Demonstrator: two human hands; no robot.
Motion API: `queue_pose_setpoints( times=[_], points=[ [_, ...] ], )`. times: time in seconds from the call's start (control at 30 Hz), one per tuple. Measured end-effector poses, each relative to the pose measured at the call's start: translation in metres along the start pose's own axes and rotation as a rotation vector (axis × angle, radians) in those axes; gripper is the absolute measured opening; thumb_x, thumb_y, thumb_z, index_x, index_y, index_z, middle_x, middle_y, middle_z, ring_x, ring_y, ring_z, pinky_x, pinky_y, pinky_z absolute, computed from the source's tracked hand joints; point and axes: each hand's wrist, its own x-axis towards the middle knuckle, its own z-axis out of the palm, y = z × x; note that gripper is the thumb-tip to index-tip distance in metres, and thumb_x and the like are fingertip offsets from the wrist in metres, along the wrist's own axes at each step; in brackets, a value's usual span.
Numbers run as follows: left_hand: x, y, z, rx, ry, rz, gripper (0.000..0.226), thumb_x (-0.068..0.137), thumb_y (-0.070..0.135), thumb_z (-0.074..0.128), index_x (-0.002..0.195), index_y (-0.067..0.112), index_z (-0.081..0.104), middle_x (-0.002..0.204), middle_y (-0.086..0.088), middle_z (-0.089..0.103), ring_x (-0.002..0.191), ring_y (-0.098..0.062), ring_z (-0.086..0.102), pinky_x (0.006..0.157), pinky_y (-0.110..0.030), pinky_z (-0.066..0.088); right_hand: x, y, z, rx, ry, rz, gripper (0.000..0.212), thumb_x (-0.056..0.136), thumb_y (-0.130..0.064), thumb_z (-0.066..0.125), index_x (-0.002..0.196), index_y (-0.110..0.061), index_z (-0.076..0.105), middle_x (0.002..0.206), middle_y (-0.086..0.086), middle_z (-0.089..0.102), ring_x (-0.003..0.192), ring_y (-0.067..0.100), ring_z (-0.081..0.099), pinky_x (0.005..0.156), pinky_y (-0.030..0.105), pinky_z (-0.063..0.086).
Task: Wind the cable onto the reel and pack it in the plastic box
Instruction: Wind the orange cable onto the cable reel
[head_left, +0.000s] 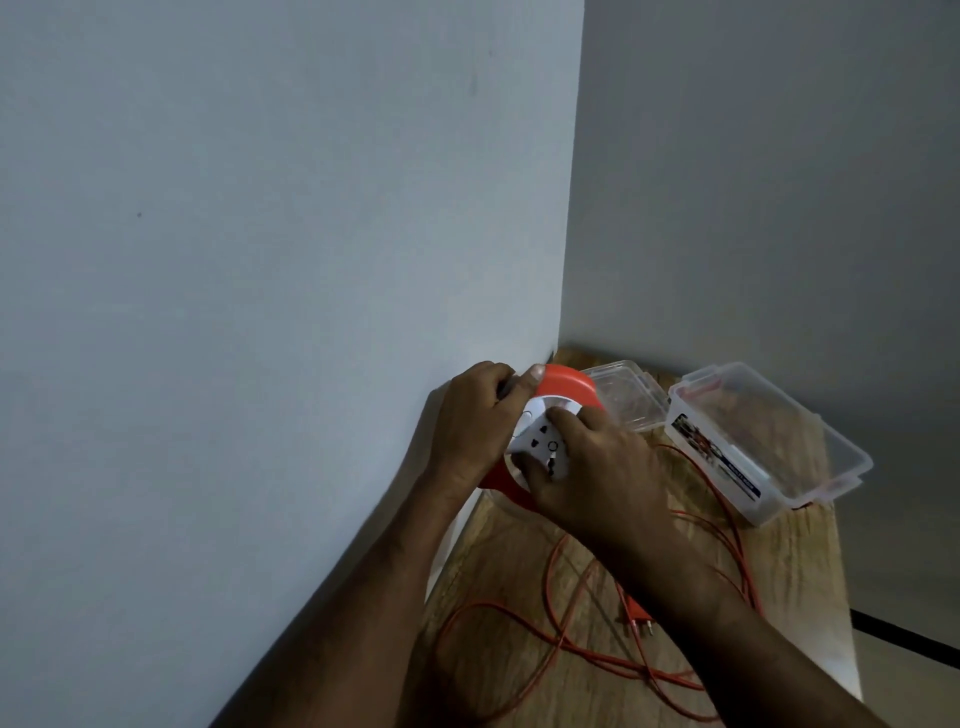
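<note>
a: where's the reel (550, 415) right now?

b: just right of the frame's middle, held up above the wooden table (519, 675), close to the wall (260, 260). it's a round orange body with a white socket face turned toward the camera.

a: and the hands?

b: the left hand (475, 415) is curled round the reel's far-left edge, thumb over the orange rim. the right hand (592, 473) lies across the white face, fingers bent onto it, pressing or turning it by the look of things.

a: how far along is the winding?

b: early, i'd judge. most of the orange cable (519, 623) lies in loose loops over the table in the lower middle of the frame, and the plug (636, 616) lies free beside the right forearm. how much is already wound inside the reel, i can't tell.

a: the box?

b: the clear plastic box (779, 457) sits open at the right, with nothing visible inside, its lid (621, 395) lying just behind the reel. so packing isn't started; winding, then placing the reel in, then closing are all left.
</note>
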Motion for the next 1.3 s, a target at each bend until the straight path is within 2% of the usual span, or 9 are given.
queue_pose_setpoints(
  times=[0.1,0.23,0.33,0.6,0.73,0.87,1.1,1.23,1.3],
  points=[
    [-0.002,-0.002,-0.008,0.094,0.002,0.003,0.043,0.097,0.055,0.051,0.082,0.019,0.068,0.078,0.008,0.068,0.069,-0.004,0.061,0.065,-0.012,0.043,-0.007,0.003,-0.005,-0.041,0.076,-0.181,0.047,0.077,-0.035,0.08,0.116,-0.01,0.068,0.103,0.012,0.069,0.082,0.029,0.067,0.071,0.039,0.056],
    [0.0,-0.001,-0.011,0.084,-0.019,0.015,0.043,0.097,0.054,0.051,0.083,0.018,0.069,0.081,0.006,0.07,0.071,-0.005,0.062,0.069,-0.016,0.048,-0.001,0.019,-0.011,-0.121,-0.16,-0.46,0.061,0.07,-0.018,0.08,0.128,-0.021,0.06,0.134,0.012,0.052,0.127,0.032,0.049,0.104,0.053,0.038],
    [-0.001,0.001,-0.008,0.083,-0.019,0.023,0.045,0.097,0.053,0.052,0.082,0.015,0.07,0.08,0.003,0.071,0.072,-0.008,0.063,0.07,-0.022,0.049,0.002,0.025,-0.013,-0.238,-0.303,-0.512,0.069,0.068,-0.018,0.083,0.131,-0.026,0.057,0.146,0.014,0.039,0.137,0.034,0.038,0.109,0.059,0.03],
    [-0.001,0.0,-0.002,0.022,-0.063,0.02,0.048,0.095,0.056,0.053,0.077,0.014,0.067,0.073,0.002,0.065,0.071,-0.012,0.063,0.071,-0.035,0.057,0.003,0.02,-0.008,-0.222,-0.301,-0.396,0.07,0.065,-0.034,0.087,0.129,-0.029,0.062,0.136,0.015,0.046,0.128,0.034,0.045,0.099,0.055,0.04],
    [0.0,0.003,0.001,0.034,-0.052,0.035,0.048,0.094,0.057,0.054,0.075,0.014,0.066,0.072,0.002,0.065,0.07,-0.012,0.063,0.071,-0.038,0.058,0.004,0.019,-0.007,-0.169,-0.17,-0.327,0.075,0.054,-0.039,0.089,0.124,-0.022,0.066,0.118,0.014,0.055,0.102,0.031,0.058,0.082,0.047,0.052],
    [0.0,0.006,0.0,0.029,-0.042,0.034,0.052,0.092,0.06,0.051,0.078,0.013,0.067,0.074,0.001,0.067,0.071,-0.012,0.064,0.073,-0.04,0.059,0.001,0.014,-0.003,-0.092,-0.052,-0.151,0.066,0.06,-0.046,0.086,0.118,-0.017,0.069,0.103,0.012,0.064,0.076,0.029,0.066,0.064,0.035,0.055],
    [-0.001,0.012,0.002,0.052,-0.068,0.029,0.047,0.094,0.056,0.055,0.083,0.013,0.071,0.08,0.0,0.071,0.073,-0.012,0.065,0.076,-0.038,0.06,0.001,0.001,0.003,0.139,-0.063,0.213,0.06,0.075,-0.055,0.075,0.116,-0.013,0.066,0.104,0.004,0.073,0.085,0.019,0.071,0.07,0.024,0.056],
    [-0.005,0.009,-0.002,0.023,-0.051,-0.02,0.045,0.095,0.053,0.056,0.085,0.012,0.071,0.082,-0.002,0.072,0.073,-0.012,0.066,0.077,-0.036,0.06,-0.006,-0.003,-0.003,0.038,-0.046,0.082,0.055,0.08,-0.049,0.075,0.119,-0.011,0.065,0.108,0.007,0.073,0.083,0.022,0.071,0.066,0.029,0.057],
    [-0.006,0.009,-0.009,0.037,-0.06,-0.037,0.044,0.096,0.053,0.054,0.086,0.013,0.071,0.082,0.0,0.072,0.07,-0.008,0.064,0.07,-0.02,0.056,-0.011,-0.001,-0.01,0.025,0.037,-0.104,0.047,0.081,-0.032,0.078,0.118,-0.008,0.065,0.111,0.011,0.069,0.085,0.027,0.069,0.066,0.034,0.058]
  ],
)
